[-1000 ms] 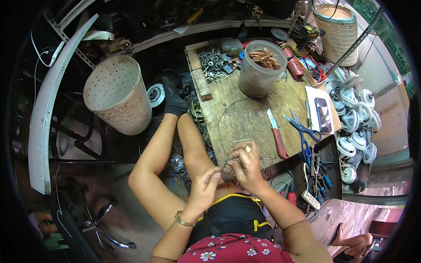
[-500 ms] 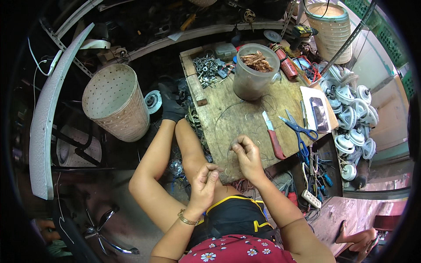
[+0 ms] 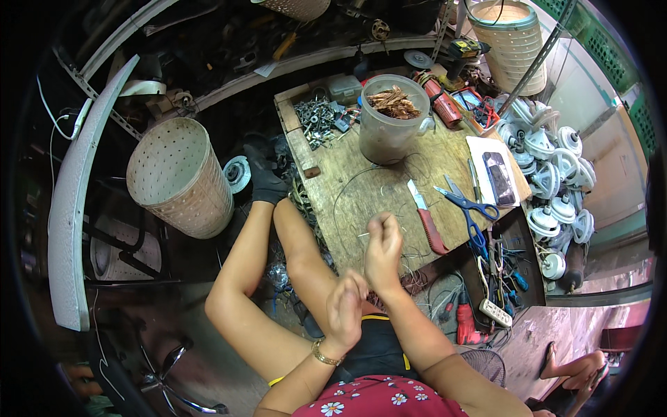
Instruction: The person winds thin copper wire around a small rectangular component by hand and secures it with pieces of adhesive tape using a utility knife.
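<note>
My left hand point(image 3: 347, 313) is raised above my lap, wearing a gold bracelet at the wrist; its fingertips are smeared by motion. Just right of it and farther off, my right hand point(image 3: 383, 251) is held over the table's near edge, fingers curled closed. Whatever it grips is hidden, though a tiny pale sliver shows beside its fingers. A thin dark wire point(image 3: 335, 206) curves in a loose loop across the wooden tabletop point(image 3: 361, 181). To the right lie a red-handled knife point(image 3: 429, 224) and blue-handled scissors point(image 3: 472, 207).
A cloudy plastic tub point(image 3: 386, 135) of copper-coloured scraps stands on the table. Behind it are loose screws point(image 3: 321, 121) and a red cylinder point(image 3: 442, 102). White plastic motor parts point(image 3: 556, 174) pile up at the right. A perforated basket point(image 3: 180, 177) stands left, a tool tray point(image 3: 521, 264) right.
My left hand has moved right and its fingers have straightened somewhat. My right hand has turned, its back now more upright. The whole view has shifted slightly.
</note>
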A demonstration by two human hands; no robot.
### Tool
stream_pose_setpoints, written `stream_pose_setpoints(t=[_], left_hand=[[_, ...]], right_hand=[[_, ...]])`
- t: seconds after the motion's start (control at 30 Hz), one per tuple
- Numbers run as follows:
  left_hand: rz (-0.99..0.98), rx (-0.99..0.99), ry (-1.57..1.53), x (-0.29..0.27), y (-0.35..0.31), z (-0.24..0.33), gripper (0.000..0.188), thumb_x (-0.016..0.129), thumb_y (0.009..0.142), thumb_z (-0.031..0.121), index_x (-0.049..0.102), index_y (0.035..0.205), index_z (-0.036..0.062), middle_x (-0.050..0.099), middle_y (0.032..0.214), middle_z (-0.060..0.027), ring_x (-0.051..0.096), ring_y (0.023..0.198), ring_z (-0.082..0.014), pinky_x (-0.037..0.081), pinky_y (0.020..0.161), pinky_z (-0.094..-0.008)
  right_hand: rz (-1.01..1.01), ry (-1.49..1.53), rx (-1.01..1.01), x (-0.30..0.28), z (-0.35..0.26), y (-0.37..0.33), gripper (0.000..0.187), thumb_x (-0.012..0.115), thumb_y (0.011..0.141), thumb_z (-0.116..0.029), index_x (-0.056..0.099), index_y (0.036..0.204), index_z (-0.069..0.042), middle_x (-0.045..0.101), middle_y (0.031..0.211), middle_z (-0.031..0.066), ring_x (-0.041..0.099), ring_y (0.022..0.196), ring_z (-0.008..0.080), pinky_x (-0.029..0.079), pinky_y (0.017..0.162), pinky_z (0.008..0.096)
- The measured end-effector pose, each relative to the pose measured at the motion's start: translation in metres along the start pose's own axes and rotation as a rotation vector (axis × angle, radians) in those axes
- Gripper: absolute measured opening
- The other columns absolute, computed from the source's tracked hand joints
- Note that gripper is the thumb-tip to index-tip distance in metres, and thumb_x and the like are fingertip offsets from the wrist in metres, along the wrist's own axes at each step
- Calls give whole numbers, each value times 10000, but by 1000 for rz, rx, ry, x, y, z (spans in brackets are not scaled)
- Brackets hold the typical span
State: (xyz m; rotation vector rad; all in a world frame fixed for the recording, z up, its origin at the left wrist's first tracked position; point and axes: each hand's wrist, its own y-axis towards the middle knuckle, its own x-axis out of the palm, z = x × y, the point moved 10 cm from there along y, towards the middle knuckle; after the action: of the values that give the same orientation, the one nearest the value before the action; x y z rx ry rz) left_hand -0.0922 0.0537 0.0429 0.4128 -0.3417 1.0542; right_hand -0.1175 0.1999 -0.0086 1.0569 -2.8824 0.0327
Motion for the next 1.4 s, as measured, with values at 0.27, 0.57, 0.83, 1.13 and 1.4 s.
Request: stream_pose_setpoints(t=[0.27, 0.57, 0.83, 1.13, 1.4], left_hand=[[224, -188, -537, -71, -5, -11, 374, 452, 942, 338, 321, 649, 147, 346, 660, 2, 353, 652, -126, 343, 656, -269], [-7, -232, -472, -44, -13, -4, 265, 521, 926, 287, 359, 805, 115, 340, 581, 14, 321, 542, -94, 337, 571, -242], [177, -294, 690, -90, -10, -9, 127, 637, 838, 75, 660, 910, -27, 655, 773, -30, 546, 685, -37, 435, 634, -182], [248, -93, 851, -71, 15, -18, 88, 630, 828, 49, 651, 857, -31, 639, 667, -80, 573, 603, -69, 440, 546, -225], [172, -93, 953, -65, 11, -20, 82, 637, 792, 13, 648, 854, -39, 661, 734, -160, 666, 655, -209, 507, 594, -274]], right_hand=[[-319, -275, -206, -18, -49, 35, 100, 585, 834, -66, 540, 898, -4, 546, 791, 23, 516, 697, 106, 410, 622, 231], [-812, 499, 837, 47, 30, -85, 252, 484, 953, -251, 584, 926, -21, 557, 733, 37, 458, 511, 76, 360, 472, 191], [-716, 559, 458, 56, -37, -11, 218, 494, 944, -280, 553, 919, -71, 574, 673, 62, 472, 493, 75, 370, 414, 204], [-355, -344, -36, -43, 30, 80, 266, 577, 879, -226, 576, 1051, -23, 577, 679, 118, 544, 543, 230, 449, 535, 313], [-54, -1319, -288, -86, -3, 58, 446, 737, 701, -213, 590, 1088, -47, 575, 979, 176, 538, 971, 345, 428, 812, 421]])
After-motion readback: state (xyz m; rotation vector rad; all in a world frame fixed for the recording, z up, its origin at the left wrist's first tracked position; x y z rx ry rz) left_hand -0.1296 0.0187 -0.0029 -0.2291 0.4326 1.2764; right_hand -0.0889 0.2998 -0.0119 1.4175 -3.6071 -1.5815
